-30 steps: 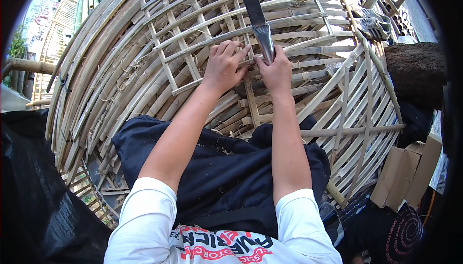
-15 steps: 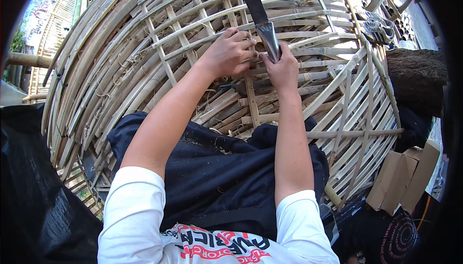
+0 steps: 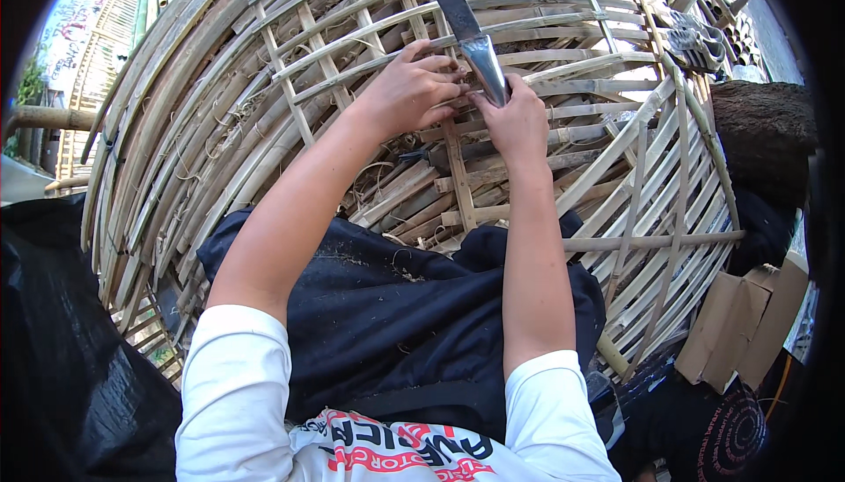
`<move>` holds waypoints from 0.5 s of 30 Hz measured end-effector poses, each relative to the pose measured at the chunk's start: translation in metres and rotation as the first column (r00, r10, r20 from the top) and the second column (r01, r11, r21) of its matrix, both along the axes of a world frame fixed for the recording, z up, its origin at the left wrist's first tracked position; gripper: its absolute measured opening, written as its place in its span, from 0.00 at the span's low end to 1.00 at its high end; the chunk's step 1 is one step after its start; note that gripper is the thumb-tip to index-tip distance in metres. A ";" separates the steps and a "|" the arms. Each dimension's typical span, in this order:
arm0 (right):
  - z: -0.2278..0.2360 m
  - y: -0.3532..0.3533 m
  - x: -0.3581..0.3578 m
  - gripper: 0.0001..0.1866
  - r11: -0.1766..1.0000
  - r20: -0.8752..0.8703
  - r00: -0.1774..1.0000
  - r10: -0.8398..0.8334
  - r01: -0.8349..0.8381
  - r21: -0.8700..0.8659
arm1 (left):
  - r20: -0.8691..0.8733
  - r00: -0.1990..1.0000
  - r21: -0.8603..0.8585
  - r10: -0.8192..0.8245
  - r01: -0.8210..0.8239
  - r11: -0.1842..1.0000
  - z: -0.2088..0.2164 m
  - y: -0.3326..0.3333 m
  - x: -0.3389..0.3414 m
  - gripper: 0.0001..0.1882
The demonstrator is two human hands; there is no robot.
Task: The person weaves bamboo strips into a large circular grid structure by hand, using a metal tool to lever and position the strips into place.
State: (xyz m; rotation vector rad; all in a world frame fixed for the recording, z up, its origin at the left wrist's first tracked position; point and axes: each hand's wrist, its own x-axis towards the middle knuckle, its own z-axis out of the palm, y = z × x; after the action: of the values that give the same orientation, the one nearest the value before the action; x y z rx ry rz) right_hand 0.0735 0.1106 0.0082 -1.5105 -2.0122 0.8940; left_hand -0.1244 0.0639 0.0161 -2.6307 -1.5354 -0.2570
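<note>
"So, where is the metal-handled blade [image 3: 481, 64]?"

"Over the near part of the bamboo lattice [image 3: 320, 52]. The right hand [image 3: 519, 121] is closed around the shiny, tapered handle, and the dark flat end points away from the person and a little left, across the lattice's strips."

"And the left hand [image 3: 421, 90]?"

"Just beside the right one, at the near side of the lattice. Its fingers are bent and slightly spread, tips toward the right hand. Whether they pinch anything, I cannot tell; the spot is too small and partly covered."

"What lies about the lattice?"

"Left of it, a thick pile of long curved strips [image 3: 167, 139]. On the person's side of it, dark cloth [image 3: 387, 306] lies in folds, then comes the white shirt [image 3: 233, 376]. To the lattice's right and nearer the person, pale crossed slats [image 3: 678, 174] spread out. Farther right of it is a brown log [image 3: 761, 130], with an open cardboard box [image 3: 723, 323] nearer the person than the log."
</note>
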 end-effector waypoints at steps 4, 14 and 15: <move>0.007 -0.002 0.003 0.22 1.000 0.067 0.998 -0.012 0.012 -0.002 | 0.128 0.988 0.003 0.086 -0.087 0.996 -0.010 -0.007 0.006 0.17; 0.006 -0.008 0.003 0.22 0.999 0.076 0.997 -0.027 0.024 0.034 | 0.276 0.914 0.096 0.299 -0.335 0.937 -0.031 -0.018 0.031 0.17; 0.006 -0.008 0.004 0.22 0.999 0.079 0.997 -0.026 0.023 0.028 | 0.297 0.906 0.117 0.302 -0.349 0.930 -0.033 -0.018 0.032 0.16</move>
State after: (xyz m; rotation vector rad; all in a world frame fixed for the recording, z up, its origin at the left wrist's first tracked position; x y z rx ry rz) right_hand 0.0775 0.1023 0.0146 -1.5750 -2.0482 0.8058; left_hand -0.0925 0.0456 -0.0173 -2.2339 -1.9117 -0.7132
